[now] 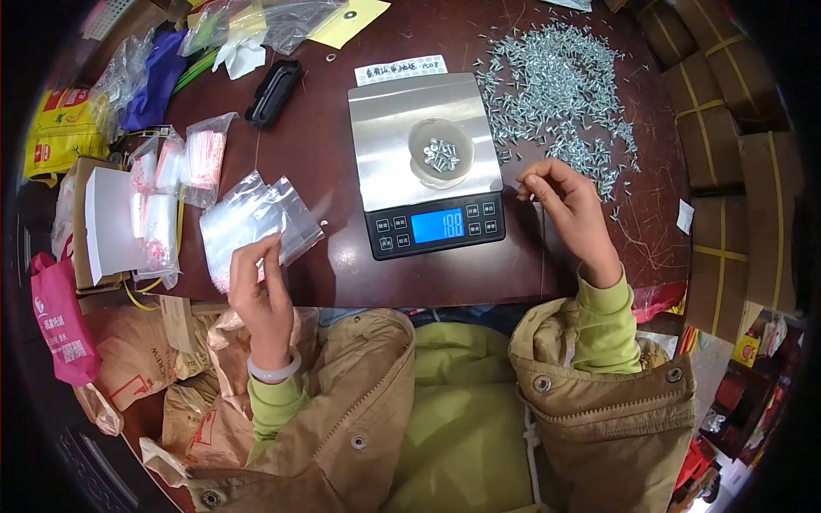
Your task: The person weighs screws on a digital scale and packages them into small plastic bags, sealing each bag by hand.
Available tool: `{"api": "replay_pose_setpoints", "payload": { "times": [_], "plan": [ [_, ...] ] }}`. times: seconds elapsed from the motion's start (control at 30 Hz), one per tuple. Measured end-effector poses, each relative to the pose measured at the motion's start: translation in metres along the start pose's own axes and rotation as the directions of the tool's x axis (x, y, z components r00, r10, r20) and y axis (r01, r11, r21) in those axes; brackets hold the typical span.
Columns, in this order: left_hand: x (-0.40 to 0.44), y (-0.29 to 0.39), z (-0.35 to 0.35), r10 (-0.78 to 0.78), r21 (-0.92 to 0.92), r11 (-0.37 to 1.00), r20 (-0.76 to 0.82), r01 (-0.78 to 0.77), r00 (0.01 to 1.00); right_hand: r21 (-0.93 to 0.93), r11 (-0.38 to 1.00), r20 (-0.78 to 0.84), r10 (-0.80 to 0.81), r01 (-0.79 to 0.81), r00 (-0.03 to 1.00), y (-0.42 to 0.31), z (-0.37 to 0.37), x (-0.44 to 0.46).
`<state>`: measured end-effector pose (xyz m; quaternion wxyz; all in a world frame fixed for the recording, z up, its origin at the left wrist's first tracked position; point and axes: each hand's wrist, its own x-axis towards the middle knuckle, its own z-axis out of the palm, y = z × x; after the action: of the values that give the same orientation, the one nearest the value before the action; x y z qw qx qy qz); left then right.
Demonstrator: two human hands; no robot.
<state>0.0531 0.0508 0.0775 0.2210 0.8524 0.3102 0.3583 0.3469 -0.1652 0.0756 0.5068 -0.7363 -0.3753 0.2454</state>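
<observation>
A digital scale [372, 154] with a lit blue display stands in the middle of the table. On its plate rests a small round dish [428, 137] with several screws in it. To the right of the scale, my right hand [560, 201] is closed in a pinch; something small shows at its fingertips, too small to name. A large spread of loose screws [560, 81] lies beyond it. My left hand [262, 286] has its fingers pinched together at the lower part of a clear plastic bag [274, 214], one of several that overlap on the table.
Packs of small bags [203, 158] and an open white box [115, 222] are at the left. A black case [275, 92] lies behind the clear bags. A labelled strip [400, 70] sits behind the scale. Cardboard boxes [718, 256] line the right side.
</observation>
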Motion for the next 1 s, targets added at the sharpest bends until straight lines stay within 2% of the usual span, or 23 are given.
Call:
{"api": "replay_pose_setpoints", "payload": {
  "times": [0.1, 0.13, 0.17, 0.2, 0.3, 0.33, 0.37, 0.4, 0.43, 0.47, 0.5, 0.57, 0.6, 0.7, 0.77, 0.8, 0.9, 0.93, 1.0],
  "plan": [
    [-0.004, 0.016, -0.007, -0.083, -0.132, 0.987, 0.097, 0.096, 0.992, -0.125, 0.987, -0.019, -0.103, 0.1, 0.995, -0.003, 0.002, 0.005],
    [-0.004, 0.026, -0.004, -0.108, -0.176, 0.976, 0.129, 0.13, 0.986, -0.184, 0.977, -0.081, -0.122, 0.106, 0.989, -0.006, 0.002, 0.007],
    [-0.005, 0.031, -0.002, -0.01, -0.216, 0.975, 0.176, 0.049, 0.984, -0.242, 0.964, -0.14, -0.145, 0.109, 0.979, -0.01, 0.002, 0.011],
    [-0.007, 0.034, 0.002, 0.004, -0.242, 0.969, 0.212, 0.048, 0.977, -0.299, 0.948, -0.198, -0.172, 0.108, 0.965, -0.013, 0.004, 0.013],
    [-0.002, 0.055, 0.009, 0.098, -0.352, 0.935, 0.342, 0.031, 0.934, -0.625, 0.715, -0.196, -0.532, 0.313, 0.824, -0.017, 0.009, 0.017],
    [0.001, 0.063, 0.013, 0.138, -0.393, 0.919, 0.386, 0.028, 0.912, -0.435, 0.847, -0.113, -0.387, 0.305, 0.915, -0.034, 0.015, 0.008],
    [0.0, 0.068, 0.018, 0.178, -0.454, 0.891, 0.401, 0.026, 0.899, -0.295, 0.895, -0.006, -0.351, 0.334, 0.936, -0.042, 0.023, 0.0],
    [0.0, 0.073, 0.024, 0.22, -0.513, 0.858, 0.412, 0.026, 0.884, -0.083, 0.966, 0.166, -0.227, 0.243, 0.96, -0.049, 0.031, -0.011],
    [-0.001, 0.078, 0.03, 0.264, -0.571, 0.82, 0.42, 0.027, 0.868, 0.014, 0.95, 0.283, -0.302, 0.311, 0.911, -0.058, 0.04, -0.015],
    [-0.001, 0.087, 0.032, 0.227, -0.608, 0.789, 0.415, 0.083, 0.881, 0.08, 0.928, 0.399, -0.365, 0.365, 0.841, -0.061, 0.046, -0.017],
    [-0.004, 0.086, 0.033, 0.247, -0.646, 0.758, 0.42, 0.096, 0.873, 0.175, 0.941, 0.427, -0.339, 0.291, 0.838, -0.062, 0.052, -0.023],
    [-0.008, 0.08, 0.035, 0.284, -0.711, 0.692, 0.425, 0.123, 0.859, 0.271, 0.921, 0.386, -0.371, 0.281, 0.844, -0.064, 0.059, -0.029],
    [-0.007, 0.078, 0.035, 0.355, -0.669, 0.741, 0.464, 0.058, 0.812, 0.236, 0.917, 0.352, -0.389, 0.321, 0.851, -0.063, 0.06, -0.029],
    [0.001, 0.084, 0.035, 0.306, -0.611, 0.792, 0.415, 0.013, 0.857, 0.145, 0.91, 0.276, -0.415, 0.39, 0.867, -0.055, 0.057, -0.026],
    [0.005, 0.086, 0.032, 0.38, -0.58, 0.796, 0.251, -0.176, 0.89, 0.113, 0.92, 0.254, -0.392, 0.376, 0.884, -0.049, 0.055, -0.022],
    [0.006, 0.086, 0.031, 0.419, -0.551, 0.791, 0.171, -0.266, 0.892, 0.112, 0.937, 0.304, -0.349, 0.331, 0.886, -0.051, 0.055, -0.023],
    [0.006, 0.071, 0.022, 0.49, -0.477, 0.813, 0.252, -0.334, 0.834, -0.042, 0.93, 0.155, -0.354, 0.364, 0.922, -0.047, 0.051, -0.005],
    [0.009, 0.061, 0.023, 0.53, -0.5, 0.799, 0.324, -0.334, 0.784, -0.13, 0.915, 0.101, -0.372, 0.383, 0.923, -0.039, 0.046, 0.005],
    [0.011, 0.067, 0.022, 0.46, -0.427, 0.864, 0.451, -0.267, 0.765, -0.314, 0.871, 0.031, -0.388, 0.378, 0.921, -0.03, 0.042, 0.022]
  ]
}}
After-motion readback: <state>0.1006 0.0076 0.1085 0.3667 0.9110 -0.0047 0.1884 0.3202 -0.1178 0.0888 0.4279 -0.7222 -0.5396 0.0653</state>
